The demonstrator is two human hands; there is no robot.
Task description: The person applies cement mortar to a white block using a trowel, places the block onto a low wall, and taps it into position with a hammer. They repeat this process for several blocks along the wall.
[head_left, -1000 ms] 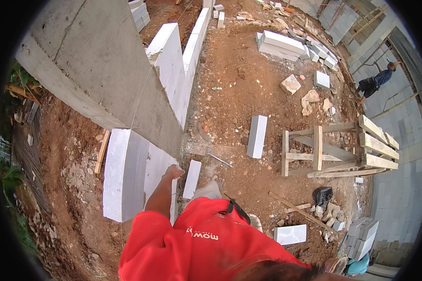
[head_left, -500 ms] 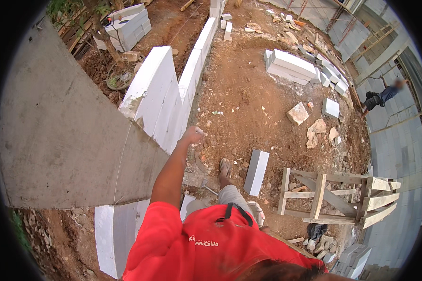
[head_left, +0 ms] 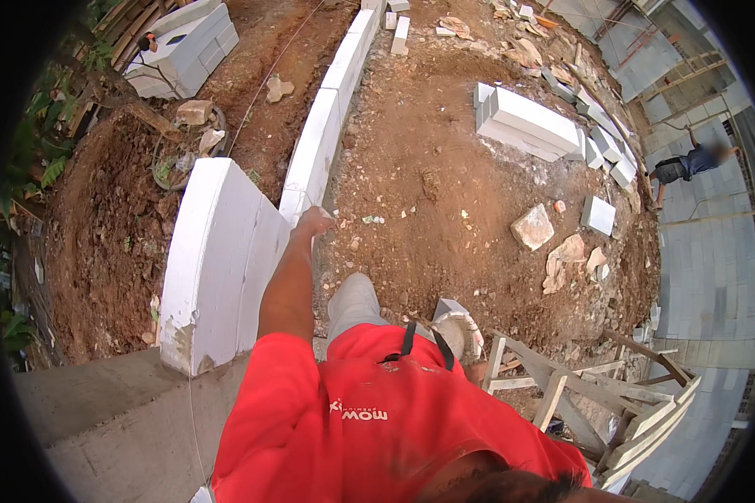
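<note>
My left arm reaches forward, and my left hand [head_left: 315, 221] is closed beside the low white block wall [head_left: 310, 168]. What its fingers hold, if anything, is too small to make out. Close to that arm stands a taller white block section [head_left: 218, 260], its near lower corner smeared with mortar. On my right side a bucket [head_left: 459, 332] with a pale, crusted rim hangs by my leg. Part of my right hand [head_left: 476, 372] shows at the bucket, seemingly closed on it; my shirt hides the rest.
A wooden trestle [head_left: 583, 394] stands close on my right. White blocks [head_left: 528, 121] are stacked ahead, with rubble and a broken chunk [head_left: 532, 227] nearer. A grey concrete surface [head_left: 126, 411] lies at lower left. Another person [head_left: 688, 163] is at the far right wall.
I have moved forward along the wall; the taller block section now stands beside my left arm. The bucket has come along at my right side. My left hand stays closed.
</note>
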